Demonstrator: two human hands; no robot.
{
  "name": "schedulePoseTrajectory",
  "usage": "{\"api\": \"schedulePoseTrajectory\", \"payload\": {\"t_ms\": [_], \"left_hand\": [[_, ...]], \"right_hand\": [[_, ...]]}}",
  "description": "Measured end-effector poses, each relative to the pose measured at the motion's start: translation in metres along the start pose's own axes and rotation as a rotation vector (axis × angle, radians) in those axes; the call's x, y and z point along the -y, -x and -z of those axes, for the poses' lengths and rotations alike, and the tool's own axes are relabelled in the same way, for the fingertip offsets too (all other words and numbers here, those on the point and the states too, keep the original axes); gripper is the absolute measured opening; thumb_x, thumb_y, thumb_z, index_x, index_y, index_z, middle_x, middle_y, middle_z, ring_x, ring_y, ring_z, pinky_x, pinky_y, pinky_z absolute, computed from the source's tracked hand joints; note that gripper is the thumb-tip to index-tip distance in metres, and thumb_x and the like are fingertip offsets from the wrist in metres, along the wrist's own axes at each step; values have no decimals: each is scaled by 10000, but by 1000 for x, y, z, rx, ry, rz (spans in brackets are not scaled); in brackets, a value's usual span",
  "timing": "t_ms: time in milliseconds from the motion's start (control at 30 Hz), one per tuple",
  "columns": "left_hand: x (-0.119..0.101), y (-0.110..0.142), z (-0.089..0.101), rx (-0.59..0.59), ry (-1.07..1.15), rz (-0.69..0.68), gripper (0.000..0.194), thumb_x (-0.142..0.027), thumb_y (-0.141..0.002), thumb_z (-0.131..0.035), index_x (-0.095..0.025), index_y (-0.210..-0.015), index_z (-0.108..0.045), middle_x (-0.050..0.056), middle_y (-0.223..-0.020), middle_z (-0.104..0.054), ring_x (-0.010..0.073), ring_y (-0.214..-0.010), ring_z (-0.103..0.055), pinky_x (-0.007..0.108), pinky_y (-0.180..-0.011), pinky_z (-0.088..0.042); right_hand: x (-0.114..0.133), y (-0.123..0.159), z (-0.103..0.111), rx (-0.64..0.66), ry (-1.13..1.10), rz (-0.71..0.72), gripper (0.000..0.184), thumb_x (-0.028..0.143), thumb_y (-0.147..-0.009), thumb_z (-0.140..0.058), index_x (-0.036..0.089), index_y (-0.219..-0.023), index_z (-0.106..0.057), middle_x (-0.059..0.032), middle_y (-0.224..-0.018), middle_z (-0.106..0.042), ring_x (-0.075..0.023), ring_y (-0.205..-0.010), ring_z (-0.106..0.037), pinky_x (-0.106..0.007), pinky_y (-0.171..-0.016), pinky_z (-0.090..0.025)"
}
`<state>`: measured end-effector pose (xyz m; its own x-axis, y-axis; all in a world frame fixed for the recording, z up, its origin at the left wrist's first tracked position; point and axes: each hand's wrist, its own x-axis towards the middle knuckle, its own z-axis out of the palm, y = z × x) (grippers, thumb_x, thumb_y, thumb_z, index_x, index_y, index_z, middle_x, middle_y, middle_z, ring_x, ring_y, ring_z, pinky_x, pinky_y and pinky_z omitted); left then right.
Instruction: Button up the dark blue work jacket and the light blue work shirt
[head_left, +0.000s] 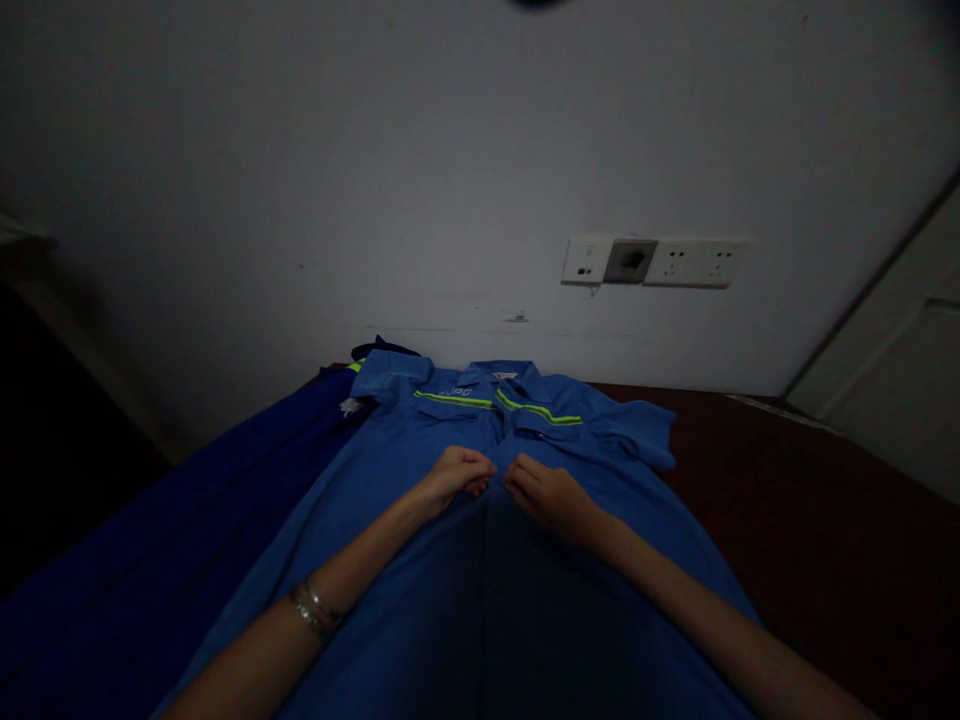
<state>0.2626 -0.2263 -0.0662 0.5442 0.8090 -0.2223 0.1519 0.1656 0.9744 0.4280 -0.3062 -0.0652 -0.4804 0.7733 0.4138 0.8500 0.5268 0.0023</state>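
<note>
A blue short-sleeved work shirt [360,530] lies spread face up, its collar toward the wall and bright yellow-green stripes across the chest. Over its middle, just below the chest pockets, my left hand [457,472] pinches the shirt's front edge. Close beside it, my right hand [547,492] has its fingers closed on the opposite front edge. A narrow gap separates the two hands. The front is parted near the collar. What lies right between the fingertips is too small and dark to make out.
A darker blue garment [187,490] lies to the left, partly under the shirt. The dark reddish-brown table [817,500] shows on the right. Behind stands a pale wall [420,180] with a row of sockets [686,263].
</note>
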Motion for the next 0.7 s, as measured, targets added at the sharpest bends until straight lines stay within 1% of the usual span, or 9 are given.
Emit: {"api": "schedulePoseTrajectory", "payload": {"t_ms": [133,200,267,367,467,567,700], "left_hand": [[1,0,-2,-14,-6,-9,162,-248,-586,-642,-101,-607,-578,-29,-461,-514,49,-412,-436,179,-434,-338],[0,0,-3,-14,-3,-15,168,-254,-584,-644,-100,-611,-580,-30,-463,-513,50,-417,-440,178,-434,-338],[-1,1,-2,-14,6,-18,178,-261,-577,-647,-102,-623,-581,-32,-471,-514,51,-417,-442,176,-424,-334],[-3,2,0,-11,-14,12,227,-315,-575,-653,-108,-590,-559,-29,-475,-506,48,-390,-421,177,-386,-303],[-6,5,2,16,-63,71,288,-373,-564,-664,-116,-549,-534,-27,-478,-498,49,-384,-412,179,-368,-280],[-9,8,3,49,-72,101,279,-361,-549,-675,-122,-544,-530,-34,-474,-487,46,-396,-411,172,-375,-276],[-10,10,2,84,-63,122,252,-326,-546,-672,-126,-542,-518,-41,-470,-481,41,-393,-398,165,-370,-258]], "right_hand": [[-5,0,2,18,-212,-33,153,206,-878,-364,171,-916,-508,-38,-885,-531,-96,-759,-526,-192,-620,-393],[-7,0,2,16,-264,-54,141,203,-876,-370,172,-904,-505,-36,-884,-530,-98,-762,-525,-202,-643,-399],[-8,-1,1,5,-264,-70,131,205,-873,-380,172,-901,-504,-35,-881,-532,-100,-759,-523,-203,-634,-395],[-4,-2,3,-19,-152,-65,139,211,-872,-382,168,-903,-511,-40,-879,-539,-104,-757,-520,-190,-572,-361],[2,-3,5,-43,44,-17,179,208,-877,-365,159,-889,-537,-49,-848,-548,-107,-730,-508,-191,-487,-282],[4,-1,3,-68,172,61,200,190,-876,-361,158,-865,-558,-47,-792,-548,-99,-668,-478,-213,-448,-206],[-1,2,-4,-71,229,127,173,182,-862,-388,163,-863,-560,-37,-757,-533,-93,-627,-447,-231,-445,-176]]}}
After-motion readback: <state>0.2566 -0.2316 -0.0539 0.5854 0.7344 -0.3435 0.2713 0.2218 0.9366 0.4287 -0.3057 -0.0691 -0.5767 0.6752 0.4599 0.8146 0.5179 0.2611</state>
